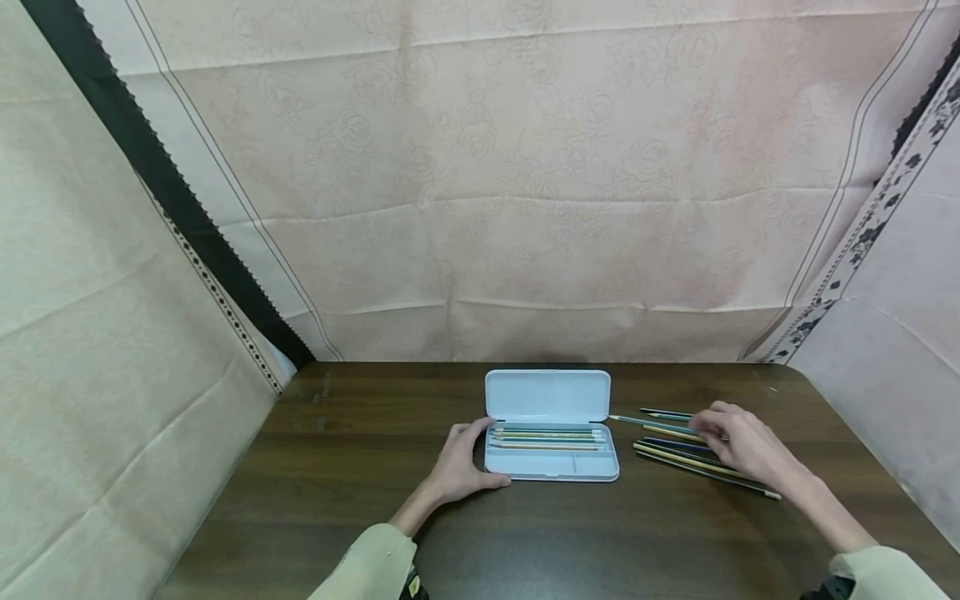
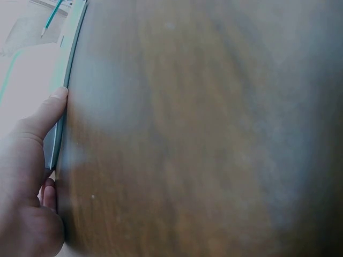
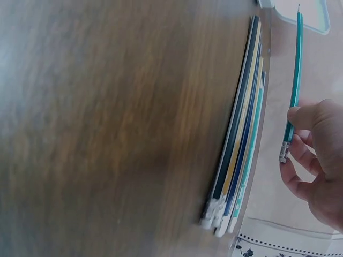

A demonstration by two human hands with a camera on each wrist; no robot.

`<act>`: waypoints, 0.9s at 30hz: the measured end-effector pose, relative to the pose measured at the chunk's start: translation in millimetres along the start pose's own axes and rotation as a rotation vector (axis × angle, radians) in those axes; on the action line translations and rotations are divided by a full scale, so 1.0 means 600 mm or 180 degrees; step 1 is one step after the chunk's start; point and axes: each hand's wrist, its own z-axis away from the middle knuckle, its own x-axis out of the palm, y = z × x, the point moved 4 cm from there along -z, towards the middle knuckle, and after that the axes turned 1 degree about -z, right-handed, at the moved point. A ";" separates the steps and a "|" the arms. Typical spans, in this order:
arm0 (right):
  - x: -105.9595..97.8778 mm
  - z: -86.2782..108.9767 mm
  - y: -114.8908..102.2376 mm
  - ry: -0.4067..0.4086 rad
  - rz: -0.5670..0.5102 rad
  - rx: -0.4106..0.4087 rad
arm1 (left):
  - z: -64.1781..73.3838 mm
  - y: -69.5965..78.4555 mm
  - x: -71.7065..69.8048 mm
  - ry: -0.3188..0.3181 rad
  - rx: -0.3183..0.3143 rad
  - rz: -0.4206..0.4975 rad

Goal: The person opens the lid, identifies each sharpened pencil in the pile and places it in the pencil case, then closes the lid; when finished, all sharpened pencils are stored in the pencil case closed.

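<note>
A light blue pencil case (image 1: pixel 547 393) lies with its lid up; several pencils (image 1: pixel 546 433) fill its upper compartment. My left hand (image 1: pixel 461 465) grips the case's left end, thumb at the near corner and fingers at the hinge side. In the right wrist view, my right hand (image 3: pixel 327 155) pinches a teal pencil (image 3: pixel 296 75) near its eraser end. That pencil's sharpened tip points toward the case. Beneath and beside the right hand, several loose pencils (image 1: pixel 671 456) in dark, yellow, blue and teal lie on the table, partly covered by it in the head view.
The dark wooden table (image 1: pixel 570 533) ends at a pale patterned cloth (image 1: pixel 525 250) behind it. More pale cloth hangs at the left and right sides. Small divided sections (image 1: pixel 577 464) show in the case's front part.
</note>
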 end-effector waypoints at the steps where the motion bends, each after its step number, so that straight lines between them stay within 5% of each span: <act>1: 0.001 -0.001 -0.002 0.0017 -0.0015 -0.0035 | 0.000 0.000 0.000 -0.0003 -0.0006 0.0003; 7: 0.010 -0.010 -0.014 0.0067 -0.0075 -0.0237 | 0.000 -0.001 0.002 -0.0009 -0.0020 -0.0016; 27: 0.040 -0.032 -0.052 -0.0196 -0.0317 -0.0153 | 0.000 0.001 0.000 -0.0019 -0.0020 0.0004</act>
